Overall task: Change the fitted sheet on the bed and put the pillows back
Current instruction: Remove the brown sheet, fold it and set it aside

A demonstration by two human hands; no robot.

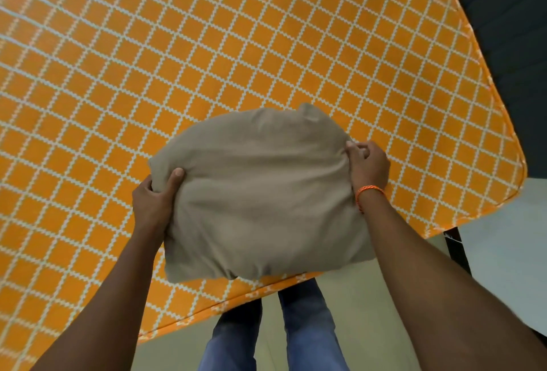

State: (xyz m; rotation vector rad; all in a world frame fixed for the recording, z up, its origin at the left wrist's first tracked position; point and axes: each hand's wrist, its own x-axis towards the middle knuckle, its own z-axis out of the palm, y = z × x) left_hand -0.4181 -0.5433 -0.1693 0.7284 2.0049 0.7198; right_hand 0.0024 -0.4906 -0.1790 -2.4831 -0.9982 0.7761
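— While the person's legs in blue jeans stand on the pale floor at the bottom of the view, what do the arms do?

— Both reach forward and hold a tan pillow from either side. The left hand grips the pillow's left edge, thumb pressed onto the top, the other fingers curled under and hidden.

— And the other?

— The right hand pinches the pillow's upper right corner, fingers bunched on the cloth. An orange cord bracelet sits on that wrist.

— Where is the pillow, then?

— Held over the near edge of the bed, its lower part hanging past that edge above the floor (whether its far side touches the bed, I cannot tell).

— What covers the bed?

— An orange sheet with a white grid, lying smooth across the whole top and wrapped round the rounded corner at the right.

— Beyond that corner?

— A dark leg of the frame shows below it, with light floor to the right, and farther up a dark surface along the bed's far right side.
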